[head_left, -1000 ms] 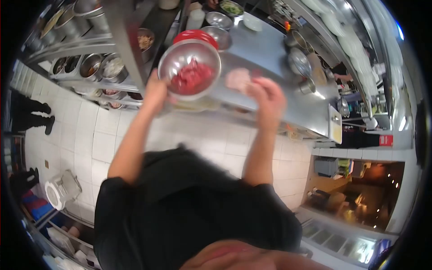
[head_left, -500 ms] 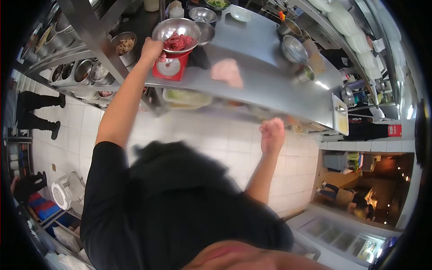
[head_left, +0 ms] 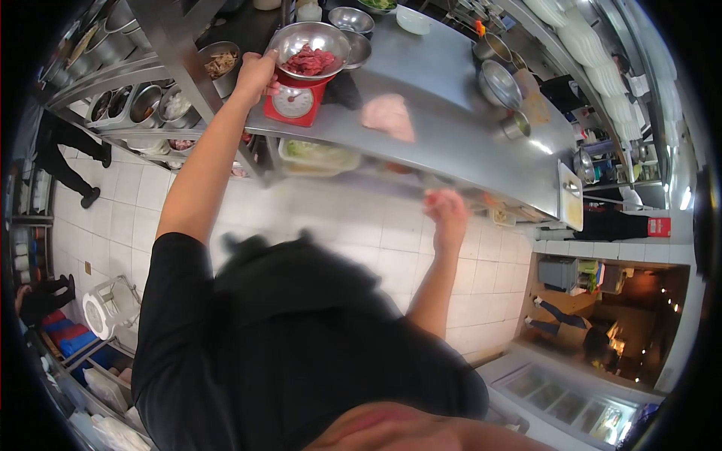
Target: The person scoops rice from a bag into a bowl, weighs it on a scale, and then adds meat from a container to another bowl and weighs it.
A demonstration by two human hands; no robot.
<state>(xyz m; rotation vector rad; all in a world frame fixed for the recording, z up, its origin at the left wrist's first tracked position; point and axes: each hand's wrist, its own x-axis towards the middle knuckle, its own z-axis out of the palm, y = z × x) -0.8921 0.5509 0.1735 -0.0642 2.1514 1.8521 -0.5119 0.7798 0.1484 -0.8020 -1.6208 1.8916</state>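
A metal bowl [head_left: 331,39] with sliced red meat [head_left: 309,60] in it sits on a red dial scale [head_left: 298,105] near the counter's front edge. My left hand [head_left: 256,77] is closed at the bowl's left rim, its lower fingers close to the scale. Over the floor, in front of the counter, my right hand [head_left: 447,209] is raised with its fingers curled together. A small red spot shows at those fingertips, too small to name. Right of the scale lies a pale pink piece [head_left: 388,116], perhaps a cloth or plastic sheet, and dark cloth [head_left: 344,92] lies between them.
More metal bowls [head_left: 350,21] stand behind the scale, and others [head_left: 499,84] at the counter's right. A metal post [head_left: 173,68] rises at the left, beside a pot of brown food [head_left: 220,65]. A tub of greens [head_left: 320,156] is under the counter. Another person's legs [head_left: 71,158] show far left.
The view has shifted slightly, so the counter things appear further right and up. My right hand has moved a little left and up, fingers still curled. My left hand stays at the bowl.
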